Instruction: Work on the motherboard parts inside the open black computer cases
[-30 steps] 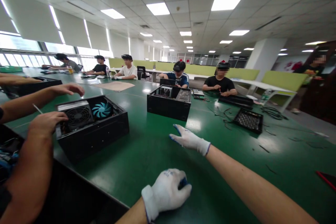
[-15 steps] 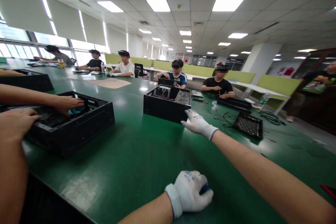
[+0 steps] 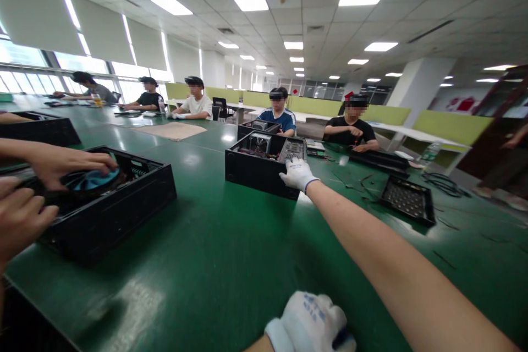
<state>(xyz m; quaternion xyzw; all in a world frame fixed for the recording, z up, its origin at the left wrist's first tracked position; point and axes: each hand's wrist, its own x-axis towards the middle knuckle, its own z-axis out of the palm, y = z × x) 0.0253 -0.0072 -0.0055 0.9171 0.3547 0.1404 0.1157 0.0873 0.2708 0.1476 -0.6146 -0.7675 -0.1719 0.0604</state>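
Observation:
My right hand (image 3: 299,174), in a white glove, reaches out to a black computer case (image 3: 259,172) lying on its side with its top uncovered. Its fingers rest over the case's near right rim and the thumb lies against the side wall, closed on the edge. Inside the case a power supply fan (image 3: 259,144) shows. Low in the picture my left hand (image 3: 311,322), gloved too, is curled into a loose fist just over the green table (image 3: 214,264). I see nothing in it; its fingertips are partly hidden.
At left, another person's bare hands (image 3: 74,162) work in a second open case (image 3: 124,209) with a blue-lit fan. A black perforated panel (image 3: 408,198), loose cables (image 3: 445,184) and a bottle (image 3: 431,151) lie to the right. Several people sit across the table.
My right hand has moved from beside the case onto its rim. My left hand sits lower in view. The neighbour's hands have shifted, showing more of the blue fan.

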